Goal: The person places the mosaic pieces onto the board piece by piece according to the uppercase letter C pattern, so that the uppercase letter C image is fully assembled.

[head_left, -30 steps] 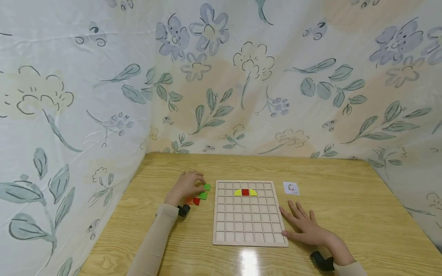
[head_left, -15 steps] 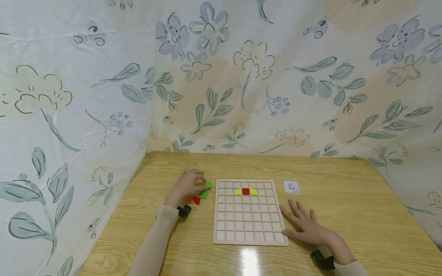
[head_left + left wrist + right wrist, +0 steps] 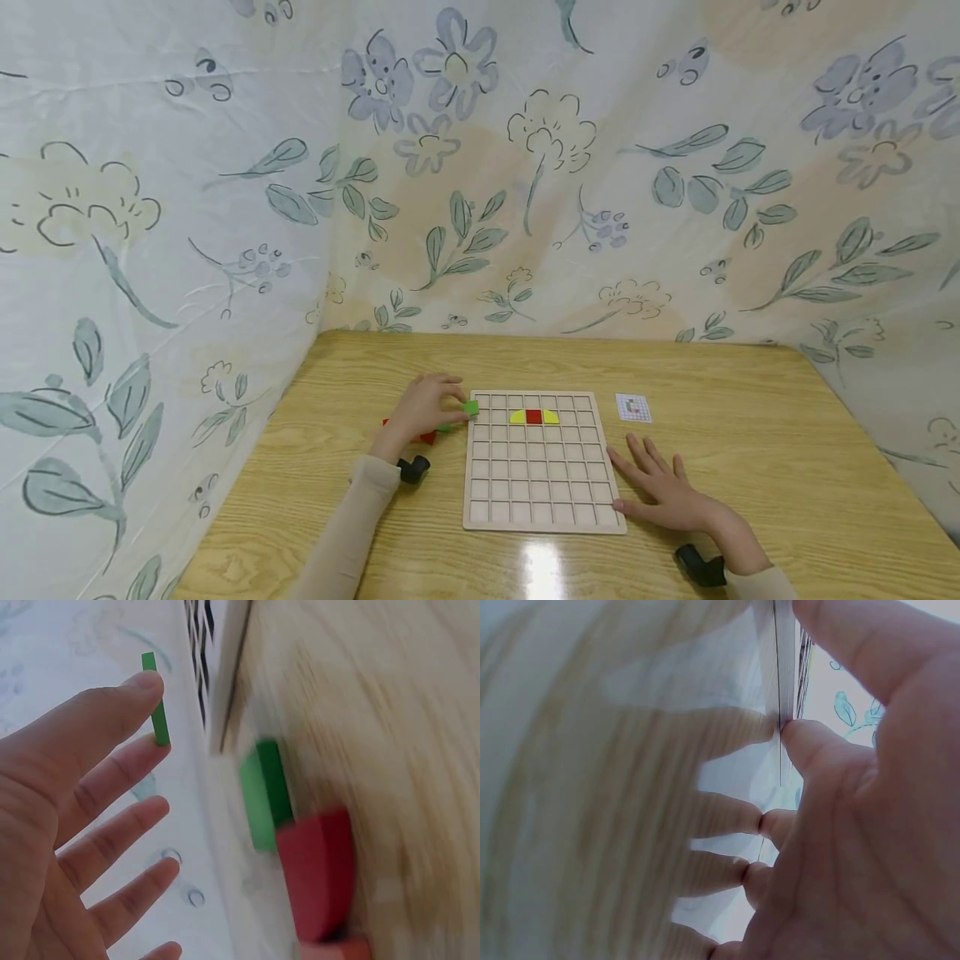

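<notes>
Between thumb and index finger, my left hand point(image 3: 427, 408) pinches a green square tile point(image 3: 471, 407) at the left edge of the wooden grid board point(image 3: 542, 475); the left wrist view shows that tile point(image 3: 157, 705) edge-on. On the board's second row from the back lie a red square tile point(image 3: 533, 417) and two yellow quarter-round tiles, one on each side of it. Beside the board, my right hand point(image 3: 667, 496) rests with fingers spread, thumb and index fingertip touching its right edge. In the right wrist view its fingers are straight.
Under my left hand lie another green tile point(image 3: 262, 795), a red curved tile point(image 3: 321, 870) and an orange piece point(image 3: 334, 951), partly hidden in the head view. A small card point(image 3: 633, 408) with a printed grid pattern lies right of the board. Floral cloth point(image 3: 480, 208) hangs behind the table.
My left hand has moved right, carrying the green square tile from the loose pieces to the board's left edge. My right hand has stayed in place.
</notes>
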Available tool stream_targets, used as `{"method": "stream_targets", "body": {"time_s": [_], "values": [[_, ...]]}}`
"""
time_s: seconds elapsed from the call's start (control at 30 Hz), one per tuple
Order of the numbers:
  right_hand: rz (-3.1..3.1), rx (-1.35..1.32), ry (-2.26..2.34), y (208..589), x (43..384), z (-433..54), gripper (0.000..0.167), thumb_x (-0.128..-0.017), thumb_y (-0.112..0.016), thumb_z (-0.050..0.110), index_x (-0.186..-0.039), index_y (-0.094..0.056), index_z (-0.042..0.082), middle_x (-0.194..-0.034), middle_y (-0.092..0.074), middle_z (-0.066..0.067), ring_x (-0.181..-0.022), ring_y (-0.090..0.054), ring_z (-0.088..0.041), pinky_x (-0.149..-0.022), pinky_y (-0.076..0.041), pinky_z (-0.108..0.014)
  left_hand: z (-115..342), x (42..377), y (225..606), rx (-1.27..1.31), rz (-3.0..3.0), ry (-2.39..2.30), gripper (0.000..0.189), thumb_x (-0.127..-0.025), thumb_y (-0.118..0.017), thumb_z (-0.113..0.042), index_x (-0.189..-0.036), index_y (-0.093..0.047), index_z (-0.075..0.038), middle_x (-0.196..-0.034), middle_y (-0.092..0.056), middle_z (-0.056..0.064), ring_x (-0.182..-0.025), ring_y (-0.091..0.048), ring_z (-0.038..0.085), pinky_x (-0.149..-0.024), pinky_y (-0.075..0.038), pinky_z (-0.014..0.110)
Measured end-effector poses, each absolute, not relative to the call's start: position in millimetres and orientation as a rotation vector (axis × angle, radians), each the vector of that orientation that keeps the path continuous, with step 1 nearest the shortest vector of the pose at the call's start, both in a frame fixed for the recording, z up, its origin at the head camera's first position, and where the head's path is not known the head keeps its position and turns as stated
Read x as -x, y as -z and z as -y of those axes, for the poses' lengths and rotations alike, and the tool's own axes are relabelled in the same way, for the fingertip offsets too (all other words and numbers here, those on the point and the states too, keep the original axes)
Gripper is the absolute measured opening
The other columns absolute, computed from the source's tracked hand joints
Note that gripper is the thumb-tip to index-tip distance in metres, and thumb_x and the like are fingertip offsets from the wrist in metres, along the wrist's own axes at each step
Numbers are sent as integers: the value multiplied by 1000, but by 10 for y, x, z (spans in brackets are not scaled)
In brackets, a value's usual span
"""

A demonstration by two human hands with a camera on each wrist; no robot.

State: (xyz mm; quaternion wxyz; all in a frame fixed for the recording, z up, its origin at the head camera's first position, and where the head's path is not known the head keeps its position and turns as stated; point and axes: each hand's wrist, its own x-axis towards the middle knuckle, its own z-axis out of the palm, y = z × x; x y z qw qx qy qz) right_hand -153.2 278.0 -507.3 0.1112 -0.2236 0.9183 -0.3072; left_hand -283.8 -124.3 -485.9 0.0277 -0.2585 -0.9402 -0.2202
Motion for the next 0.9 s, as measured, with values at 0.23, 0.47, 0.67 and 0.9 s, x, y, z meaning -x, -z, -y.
{"method": "stream_targets", "body": {"time_s": [0.23, 0.47, 0.67, 0.9], "values": [[-2692, 656, 901, 5057, 1529, -2778, 72, -88, -60, 36, -146, -27, 9, -150, 1, -31, -133, 8, -56, -93, 16, -74, 1078, 2754, 4826, 857, 2887, 654, 25, -76, -73, -42, -93, -72, -22, -129, -57, 1, -127, -44, 25, -107, -21, 60], [-2694, 655, 904, 5066, 1522, -2790, 72, -88, -60, 37, -146, -27, 11, -150, 0, -30, -133, 6, -56, -93, 15, -74, 918, 2707, 4812, 900, 2905, 598, 25, -77, -73, -42, -94, -72, -24, -130, -56, 0, -126, -45, 22, -108, -21, 59], [-2701, 658, 904, 5073, 1532, -2793, 72, -88, -60, 37, -147, -27, 12, -151, -1, -30, -133, 6, -56, -93, 15, -75, 793, 2650, 4813, 929, 2911, 600, 25, -75, -74, -42, -92, -73, -23, -129, -56, 0, -126, -44, 22, -108, -20, 59], [-2709, 661, 897, 5061, 1535, -2783, 72, -87, -61, 38, -146, -28, 11, -150, -1, -30, -133, 5, -56, -93, 13, -75, 697, 2660, 4861, 942, 2941, 519, 24, -76, -71, -48, -89, -72, -28, -131, -55, -3, -127, -44, 20, -109, -21, 58]]}}
